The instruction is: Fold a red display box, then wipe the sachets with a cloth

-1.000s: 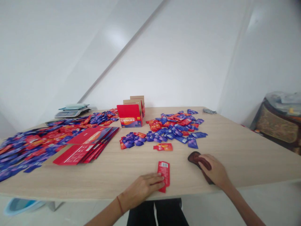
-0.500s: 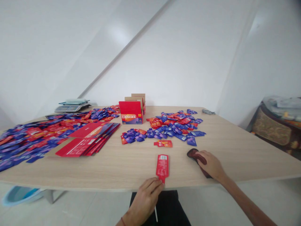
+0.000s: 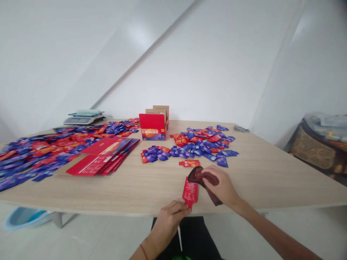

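Observation:
Near the table's front edge, my left hand [image 3: 173,218] pinches the narrow neck of a red pouch [image 3: 190,191], which lies printed side up on the table. My right hand [image 3: 220,184] is closed on a bunched dark brown cloth [image 3: 195,174]. Part of that cloth covers the pouch's upper right corner, and its tail hangs toward the table edge. Just beyond the cloth lies an orange-red pouch [image 3: 189,163], neck to the left. Farther back spreads a loose pile of purple and red pouches [image 3: 206,142].
Flattened red cartons [image 3: 94,159] lie stacked at left, beside a large heap of pouches [image 3: 40,153]. An open red box [image 3: 153,127] stands at the back. A scale [image 3: 82,119] sits at back left, a grey crumpled item [image 3: 240,128] at back right.
My right hand has carried the brown cloth left, from bare table onto the red pouch's upper end. My left hand keeps its pinch on the pouch's neck; the pouch is slightly more tilted.

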Available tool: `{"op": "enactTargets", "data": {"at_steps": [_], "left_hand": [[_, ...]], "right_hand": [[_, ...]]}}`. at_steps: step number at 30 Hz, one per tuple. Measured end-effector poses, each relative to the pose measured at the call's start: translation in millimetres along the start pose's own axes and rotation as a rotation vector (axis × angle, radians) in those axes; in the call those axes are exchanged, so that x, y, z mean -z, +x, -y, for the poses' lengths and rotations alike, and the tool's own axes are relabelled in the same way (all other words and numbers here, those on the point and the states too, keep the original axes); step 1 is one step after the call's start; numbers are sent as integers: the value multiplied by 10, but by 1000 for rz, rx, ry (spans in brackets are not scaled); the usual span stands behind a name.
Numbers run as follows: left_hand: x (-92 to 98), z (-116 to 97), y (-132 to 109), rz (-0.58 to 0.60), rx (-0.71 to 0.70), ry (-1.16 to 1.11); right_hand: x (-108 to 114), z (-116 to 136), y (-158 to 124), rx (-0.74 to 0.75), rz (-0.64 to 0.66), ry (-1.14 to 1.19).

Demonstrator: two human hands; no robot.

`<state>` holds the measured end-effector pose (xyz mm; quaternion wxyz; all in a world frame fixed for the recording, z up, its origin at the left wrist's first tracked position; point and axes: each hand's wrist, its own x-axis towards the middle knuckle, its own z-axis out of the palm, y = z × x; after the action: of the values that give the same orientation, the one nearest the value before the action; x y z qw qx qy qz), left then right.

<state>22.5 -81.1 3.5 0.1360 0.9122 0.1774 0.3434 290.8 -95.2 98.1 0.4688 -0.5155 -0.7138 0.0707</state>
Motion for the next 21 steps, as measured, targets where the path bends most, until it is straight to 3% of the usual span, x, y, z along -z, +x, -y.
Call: {"op": "enactTargets", "data": {"at_steps": [5, 10, 15, 21], "left_hand": [[-8, -7, -2, -19, -11, 20], [-13, -10, -7, 5, 7, 7], [-7, 7, -12, 26, -7, -14], [-4, 27, -15, 7, -36, 18]], "right_hand": [[-423, 210, -82, 73, 225, -55], [-700, 75, -181, 89, 364, -209], [-734, -75, -189, 105, 453, -310], [-631, -178, 23, 74, 459, -331]]}}
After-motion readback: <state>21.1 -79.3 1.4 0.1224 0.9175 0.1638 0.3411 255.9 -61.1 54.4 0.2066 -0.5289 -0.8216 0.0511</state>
